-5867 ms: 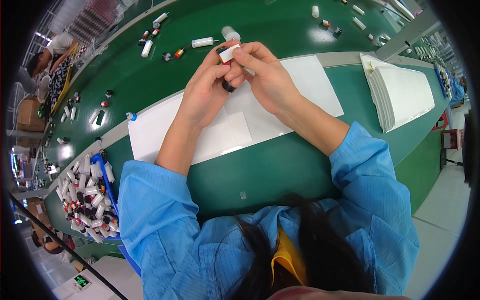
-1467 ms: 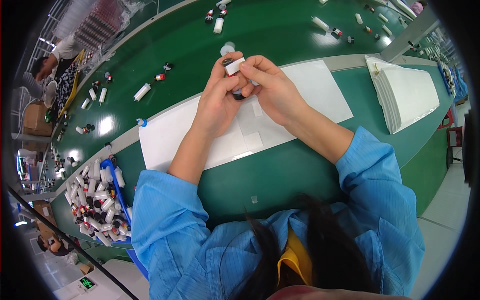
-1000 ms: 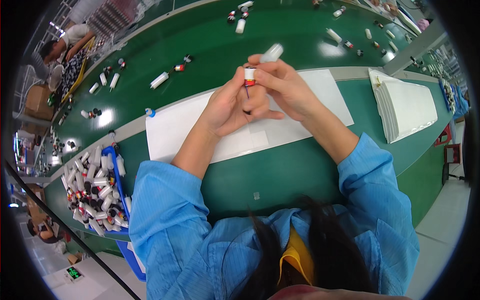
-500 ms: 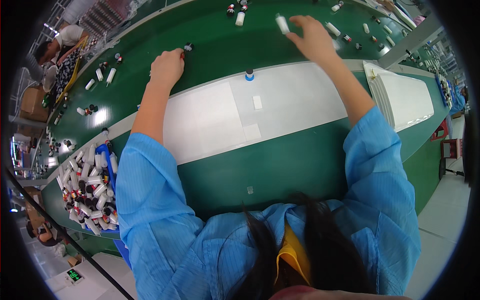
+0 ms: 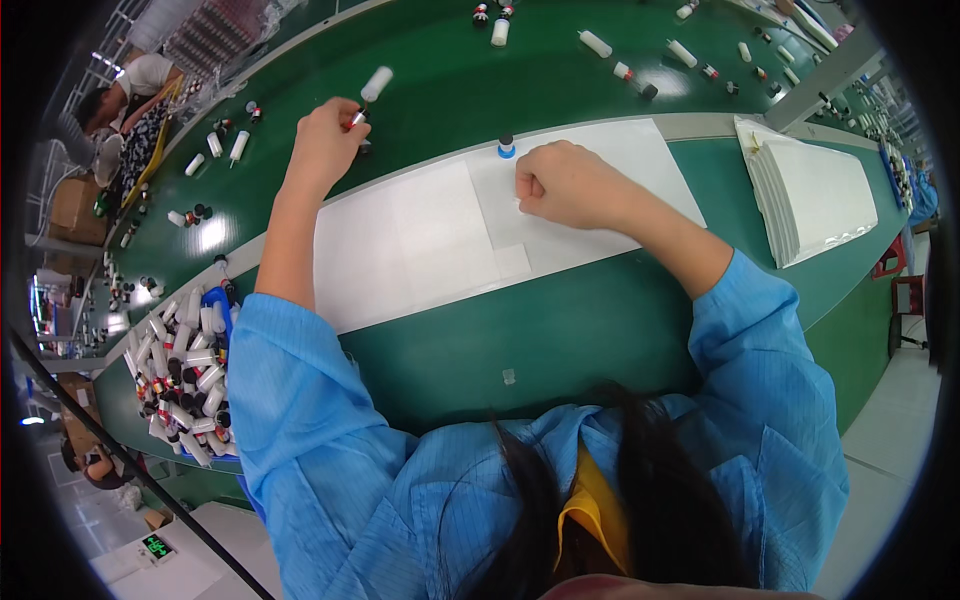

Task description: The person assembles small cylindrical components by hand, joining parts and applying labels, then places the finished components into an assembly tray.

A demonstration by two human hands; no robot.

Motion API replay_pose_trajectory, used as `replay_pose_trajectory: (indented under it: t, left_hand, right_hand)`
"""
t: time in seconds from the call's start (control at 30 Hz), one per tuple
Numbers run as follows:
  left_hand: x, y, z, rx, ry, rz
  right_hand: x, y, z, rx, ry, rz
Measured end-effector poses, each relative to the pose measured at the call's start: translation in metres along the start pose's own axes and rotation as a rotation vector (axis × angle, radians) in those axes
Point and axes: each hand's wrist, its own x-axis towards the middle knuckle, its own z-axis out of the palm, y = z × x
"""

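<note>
My left hand (image 5: pixel 325 142) is over the green belt, its fingers closed on the red and black end of a small white tube (image 5: pixel 377 84). The tube tilts up and away from the fingertips. A dark piece just below those fingers is mostly hidden. My right hand (image 5: pixel 575 185) rests over the white sheet (image 5: pixel 400 240), thumb and fingers pinched at a small white slip (image 5: pixel 518 203). The hand covers most of the slip. Near its knuckles a small black-topped piece with a blue base (image 5: pixel 506 146) stands upright at the sheet's far edge.
Several white tubes and red-black pieces lie scattered along the green belt (image 5: pixel 450 80). A blue tray (image 5: pixel 217 297) heaped with tubes is at left. At right lies a stack of white sheets (image 5: pixel 815 200). One person (image 5: pixel 140 80) works at the far left.
My right hand has come back from the belt to the white sheet, without the white tube it held. My left hand now raises a tube. The view has shifted slightly.
</note>
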Motion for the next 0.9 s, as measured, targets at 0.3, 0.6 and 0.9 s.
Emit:
replay_pose_trajectory:
  t: [0.3,0.6,0.9]
  left_hand:
    - [-0.021,0.027,0.031,-1.588,-0.41,-0.219]
    - [-0.04,0.045,0.051,-1.952,-0.636,0.032]
    - [-0.062,0.082,0.031,-1.59,-0.348,0.019]
  right_hand:
    - [0.006,-0.017,-0.02,1.05,0.303,-0.335]
    - [0.019,-0.02,0.009,1.723,0.391,-0.161]
    - [0.019,-0.033,0.017,1.521,0.35,-0.351]
